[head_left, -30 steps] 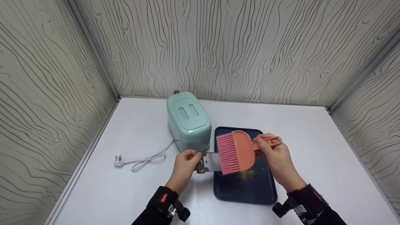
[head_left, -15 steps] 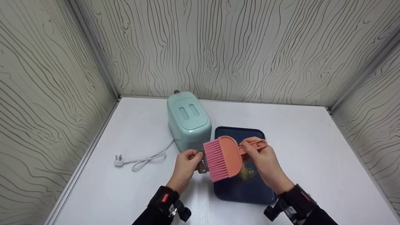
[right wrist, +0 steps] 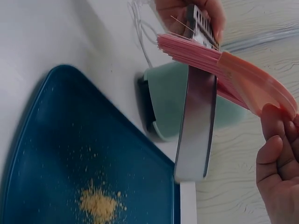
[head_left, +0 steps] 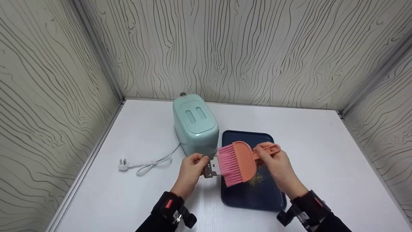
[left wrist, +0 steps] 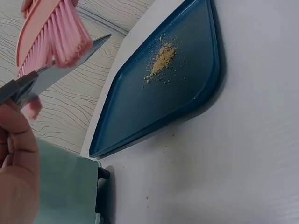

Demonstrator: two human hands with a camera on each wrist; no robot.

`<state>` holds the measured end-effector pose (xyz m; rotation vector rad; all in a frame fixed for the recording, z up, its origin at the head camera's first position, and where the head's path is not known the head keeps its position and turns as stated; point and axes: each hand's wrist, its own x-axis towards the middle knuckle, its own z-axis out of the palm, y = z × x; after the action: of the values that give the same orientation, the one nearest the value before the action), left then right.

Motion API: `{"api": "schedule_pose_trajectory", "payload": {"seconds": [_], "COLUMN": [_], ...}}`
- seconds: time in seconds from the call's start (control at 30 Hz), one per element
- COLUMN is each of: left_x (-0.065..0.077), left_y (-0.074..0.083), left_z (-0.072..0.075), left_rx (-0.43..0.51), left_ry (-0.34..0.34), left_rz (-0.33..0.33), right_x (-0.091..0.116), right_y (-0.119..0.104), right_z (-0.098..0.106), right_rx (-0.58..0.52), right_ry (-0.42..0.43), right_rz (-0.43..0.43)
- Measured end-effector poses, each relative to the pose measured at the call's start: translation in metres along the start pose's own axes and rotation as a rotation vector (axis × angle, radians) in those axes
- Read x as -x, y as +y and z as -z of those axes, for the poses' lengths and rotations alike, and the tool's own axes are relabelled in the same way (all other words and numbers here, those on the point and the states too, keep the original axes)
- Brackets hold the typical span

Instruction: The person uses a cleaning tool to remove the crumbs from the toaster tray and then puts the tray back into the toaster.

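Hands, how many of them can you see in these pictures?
2. The left hand pinches one end of a metal tray, left of the blue tray; the right hand holds the brush, over the blue tray's right side. I see no others.

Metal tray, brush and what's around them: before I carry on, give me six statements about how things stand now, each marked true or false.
1. The right hand grips the brush by its handle. True.
2. The left hand grips the metal tray at its slotted end. True.
3. Yellowish crumbs lie on the blue tray. True.
4. The metal tray lies flat on the blue tray. False: the left hand holds it up.
5. In the head view, the mint-green appliance stands right of the blue tray. False: the appliance is left of it.
6. The white plug lies on the blue tray. False: the plug rests on the table.
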<state>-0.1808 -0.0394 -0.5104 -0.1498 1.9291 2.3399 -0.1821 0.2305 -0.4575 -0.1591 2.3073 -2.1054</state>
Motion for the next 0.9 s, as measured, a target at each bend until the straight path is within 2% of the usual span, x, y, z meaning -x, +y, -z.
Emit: {"api": "schedule_pose_trajectory", "payload": {"seconds": [0.3, 0.57, 0.9], "left_x": [-0.002, -0.003, -0.003], "left_y": [-0.002, -0.002, -0.002], "left_z": [0.006, 0.008, 0.005], "left_rx": [0.014, 0.031, 0.009], "left_ry": [-0.011, -0.015, 0.003], "left_rz": [-0.006, -0.011, -0.023], "right_x": [-0.001, 0.0, 0.004], "right_y": [0.01, 0.019, 0.022], "right_z": [0.028, 0.052, 0.062], "right_rx": [0.061, 0.131, 0.201], "right_ry": [0.099, 0.142, 0.157], "right_rz": [-0.035, -0.06, -0.017]}}
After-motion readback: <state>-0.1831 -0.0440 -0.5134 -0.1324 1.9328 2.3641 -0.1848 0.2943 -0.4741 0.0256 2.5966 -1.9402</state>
